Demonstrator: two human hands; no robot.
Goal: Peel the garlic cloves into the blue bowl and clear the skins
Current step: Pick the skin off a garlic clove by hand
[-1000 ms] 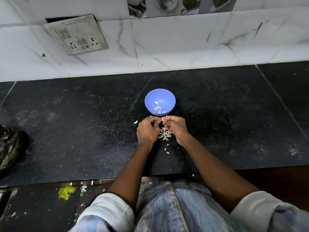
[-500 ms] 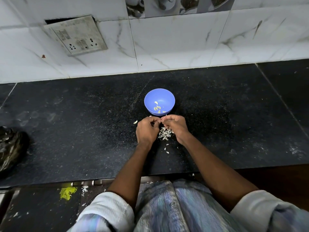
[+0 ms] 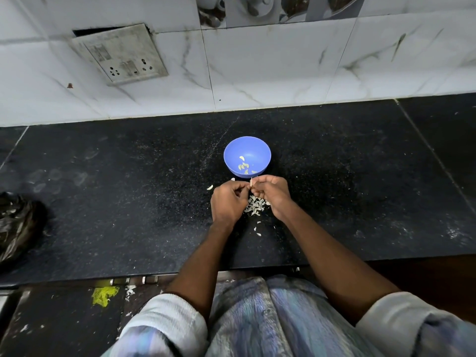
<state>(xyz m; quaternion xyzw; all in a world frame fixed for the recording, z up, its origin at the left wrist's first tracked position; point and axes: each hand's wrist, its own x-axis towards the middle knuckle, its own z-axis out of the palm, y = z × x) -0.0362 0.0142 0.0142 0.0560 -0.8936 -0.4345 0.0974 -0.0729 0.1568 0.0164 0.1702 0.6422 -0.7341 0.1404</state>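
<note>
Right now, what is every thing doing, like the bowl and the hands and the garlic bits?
blue bowl: upright on the counter, a few peeled cloves inside
garlic clove: pinched between both hands, partly hidden
left hand: curled, pinching the clove
right hand: curled, pinching the clove
garlic skins: piled loose on the counter under the hands
loose clove: lying on the counter left of the hands
black bag: crumpled at the counter's left edge

Home kitchen; black stone counter (image 3: 128,202); tiled wall (image 3: 257,73); socket (image 3: 121,54)
</note>
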